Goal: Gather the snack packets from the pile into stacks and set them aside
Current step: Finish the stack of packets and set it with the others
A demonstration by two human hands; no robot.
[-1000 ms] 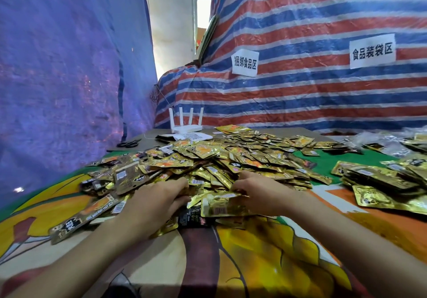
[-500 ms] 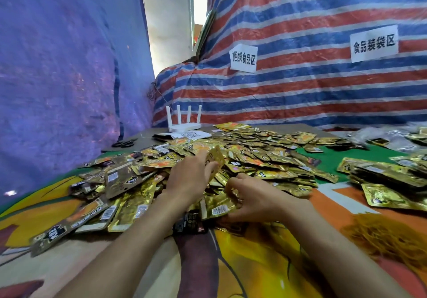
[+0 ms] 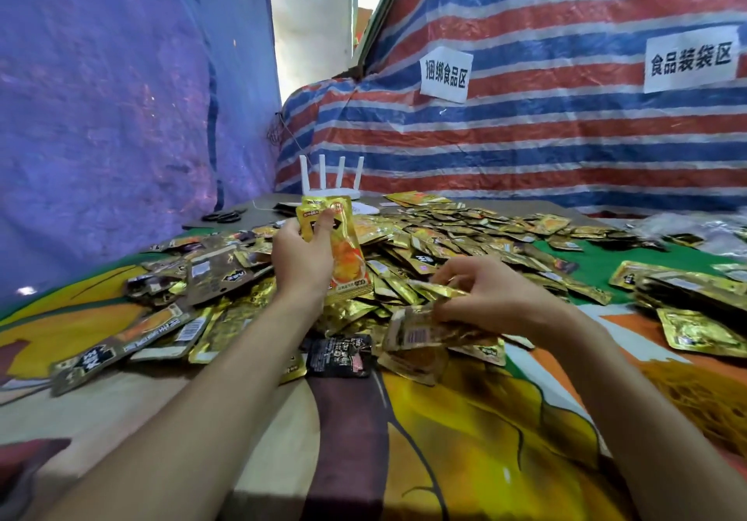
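My left hand (image 3: 301, 256) holds one orange-gold packet (image 3: 337, 252) upright above the pile of packets (image 3: 444, 246), thumb across its face. My right hand (image 3: 491, 292) grips a small bundle of packets (image 3: 428, 332) at the pile's near edge. Stacked packets (image 3: 683, 292) lie to the right.
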